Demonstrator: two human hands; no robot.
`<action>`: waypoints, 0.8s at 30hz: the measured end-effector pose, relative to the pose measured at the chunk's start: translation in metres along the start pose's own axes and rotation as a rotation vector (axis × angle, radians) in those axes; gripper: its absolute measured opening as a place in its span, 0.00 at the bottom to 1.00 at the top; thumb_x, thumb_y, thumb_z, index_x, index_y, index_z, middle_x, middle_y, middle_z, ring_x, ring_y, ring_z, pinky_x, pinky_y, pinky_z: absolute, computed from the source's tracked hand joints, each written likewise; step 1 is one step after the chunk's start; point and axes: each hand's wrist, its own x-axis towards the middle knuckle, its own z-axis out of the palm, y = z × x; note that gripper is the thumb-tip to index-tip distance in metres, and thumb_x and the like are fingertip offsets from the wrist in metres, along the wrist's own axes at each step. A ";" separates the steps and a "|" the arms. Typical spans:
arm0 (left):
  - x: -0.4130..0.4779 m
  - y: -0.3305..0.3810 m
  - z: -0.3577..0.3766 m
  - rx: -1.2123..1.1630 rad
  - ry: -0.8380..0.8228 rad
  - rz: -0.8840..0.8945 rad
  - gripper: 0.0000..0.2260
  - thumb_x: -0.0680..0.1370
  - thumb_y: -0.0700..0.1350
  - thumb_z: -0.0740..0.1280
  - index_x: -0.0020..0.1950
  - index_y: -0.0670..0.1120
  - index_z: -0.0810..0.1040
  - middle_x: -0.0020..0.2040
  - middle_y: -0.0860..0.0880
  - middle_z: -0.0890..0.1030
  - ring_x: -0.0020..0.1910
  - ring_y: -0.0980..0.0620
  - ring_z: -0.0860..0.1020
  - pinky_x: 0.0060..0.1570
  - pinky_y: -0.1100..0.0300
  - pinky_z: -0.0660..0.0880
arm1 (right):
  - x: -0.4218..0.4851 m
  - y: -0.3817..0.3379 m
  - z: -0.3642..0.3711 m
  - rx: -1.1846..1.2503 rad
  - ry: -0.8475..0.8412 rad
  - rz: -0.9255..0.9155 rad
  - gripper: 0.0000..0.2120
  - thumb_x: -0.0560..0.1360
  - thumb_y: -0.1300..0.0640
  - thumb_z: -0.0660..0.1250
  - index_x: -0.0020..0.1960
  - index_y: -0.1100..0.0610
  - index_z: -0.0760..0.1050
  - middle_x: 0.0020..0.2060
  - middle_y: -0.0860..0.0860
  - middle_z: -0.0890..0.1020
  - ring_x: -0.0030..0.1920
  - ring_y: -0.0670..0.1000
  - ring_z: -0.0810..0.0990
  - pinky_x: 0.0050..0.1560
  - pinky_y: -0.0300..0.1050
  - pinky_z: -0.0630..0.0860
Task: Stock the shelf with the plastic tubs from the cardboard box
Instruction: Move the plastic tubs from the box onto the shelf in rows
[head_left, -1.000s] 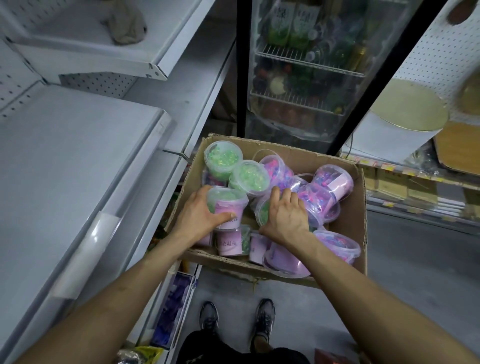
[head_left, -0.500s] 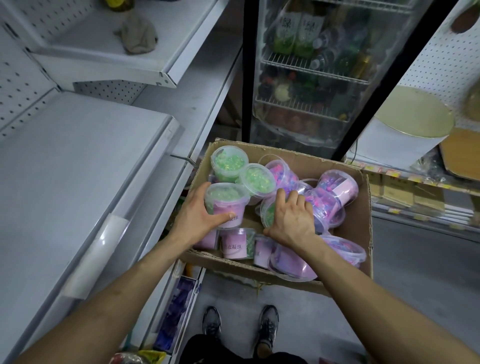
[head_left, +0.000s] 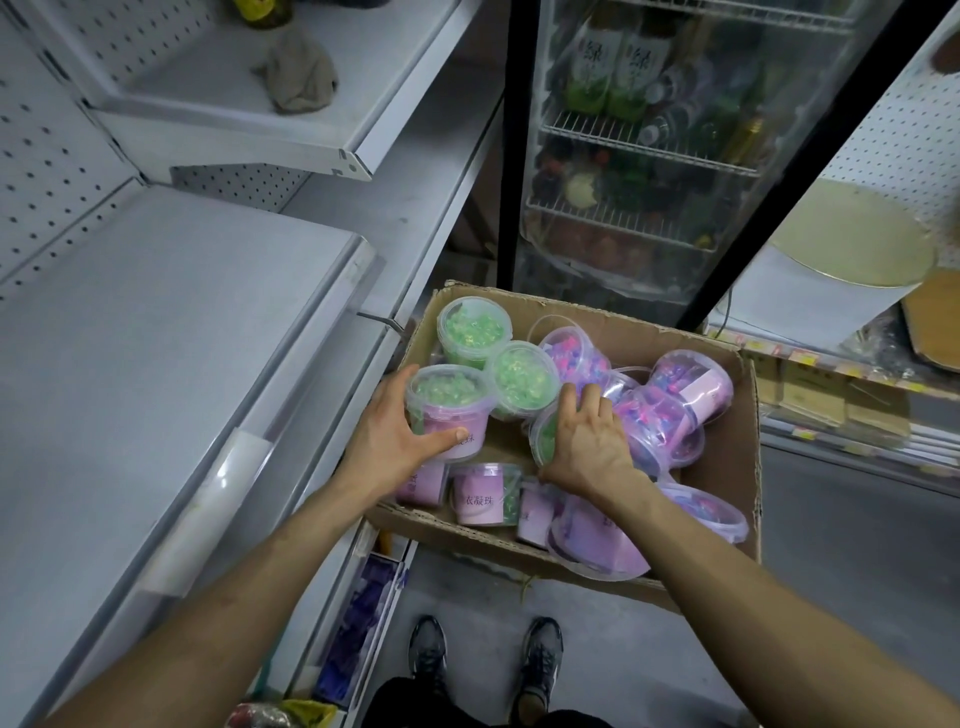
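Note:
An open cardboard box (head_left: 748, 467) holds several clear plastic tubs with pink labels, some filled with green beads, some with purple. My left hand (head_left: 387, 434) grips an upright green-bead tub (head_left: 449, 405) at the box's left side, thumb across its pink label. My right hand (head_left: 587, 441) wraps over a tilted green-bead tub (head_left: 540, 434) in the middle of the box, fingers curled round its rim. Two more green tubs (head_left: 472, 327) stand behind. A wide white shelf (head_left: 156, 338) lies to the left, bare.
A higher white shelf (head_left: 291, 135) carries a crumpled cloth (head_left: 298, 75). A glass-door fridge (head_left: 649, 156) stands behind the box. To the right are a pegboard rack and a round gold board (head_left: 852, 234). My feet (head_left: 483, 660) stand on the grey floor below.
The view has tilted up slightly. My left hand has lifted its green tub a little higher in the box. My right hand stays over the tilted tub.

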 end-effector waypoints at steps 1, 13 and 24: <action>-0.001 0.000 -0.001 0.002 0.001 0.003 0.45 0.68 0.60 0.81 0.79 0.55 0.63 0.74 0.52 0.71 0.68 0.57 0.71 0.63 0.57 0.74 | -0.001 0.000 -0.002 0.028 0.014 0.006 0.56 0.64 0.38 0.80 0.78 0.60 0.54 0.66 0.60 0.65 0.65 0.63 0.70 0.68 0.57 0.73; 0.013 0.013 0.005 -0.020 0.028 0.044 0.45 0.68 0.60 0.81 0.79 0.56 0.63 0.74 0.53 0.71 0.66 0.59 0.70 0.57 0.68 0.68 | -0.005 0.030 -0.075 0.301 0.215 0.089 0.53 0.60 0.30 0.66 0.76 0.58 0.62 0.65 0.58 0.69 0.67 0.63 0.68 0.64 0.65 0.74; 0.021 0.028 0.023 -0.069 -0.017 0.023 0.42 0.67 0.66 0.78 0.75 0.62 0.62 0.72 0.56 0.72 0.68 0.54 0.73 0.66 0.46 0.76 | -0.001 0.066 -0.090 0.488 0.219 0.075 0.41 0.72 0.35 0.74 0.76 0.55 0.68 0.70 0.56 0.72 0.71 0.58 0.72 0.71 0.52 0.68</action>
